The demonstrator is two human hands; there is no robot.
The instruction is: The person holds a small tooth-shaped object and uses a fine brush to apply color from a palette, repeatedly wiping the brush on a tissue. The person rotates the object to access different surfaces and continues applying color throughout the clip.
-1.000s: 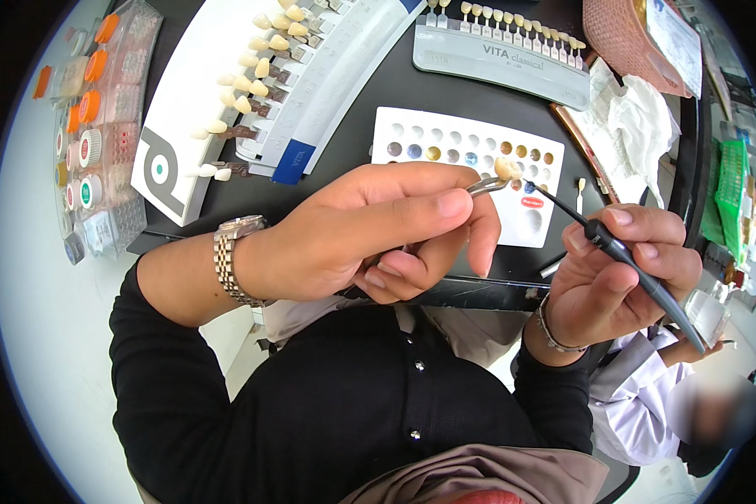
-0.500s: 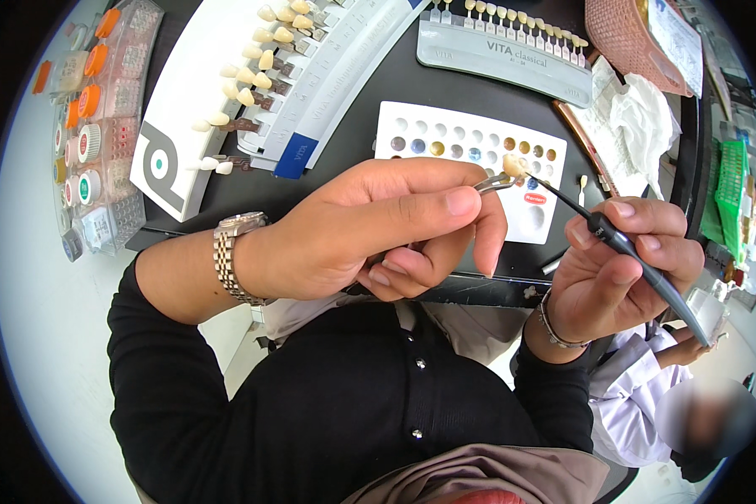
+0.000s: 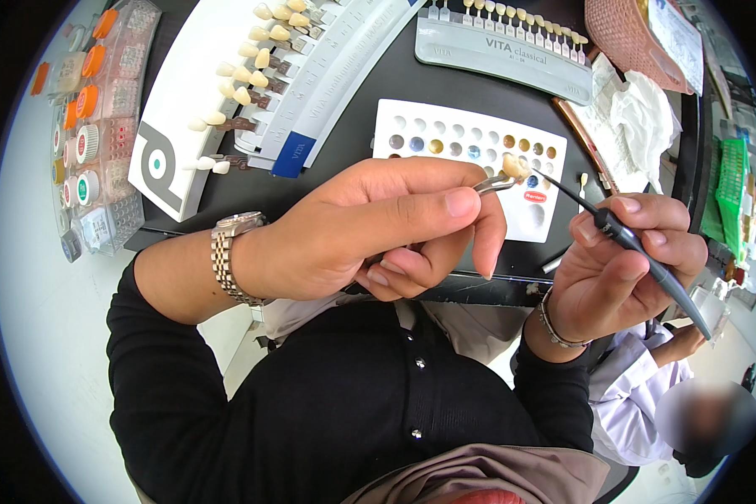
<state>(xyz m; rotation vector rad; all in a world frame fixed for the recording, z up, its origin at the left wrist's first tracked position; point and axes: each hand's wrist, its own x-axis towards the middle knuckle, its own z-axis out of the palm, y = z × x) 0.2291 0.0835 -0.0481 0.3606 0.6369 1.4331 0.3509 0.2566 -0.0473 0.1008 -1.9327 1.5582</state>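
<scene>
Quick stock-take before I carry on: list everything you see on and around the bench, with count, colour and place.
tooth sample: one, cream, on a metal holder at the left fingertips
brush: one, dark handle, in the right hand, tip at the tooth
mixing palette: one, white with coloured wells, behind the hands
grey shade guide: one, row of cream tabs, top centre
white shade guides: fanned cream tabs, top left
small jars: many, orange, red and green lids, far left
crumpled tissue: one, white, top right
basket: one, pinkish, top right
left hand: wristwatch, centre
right hand: bracelet, right
</scene>
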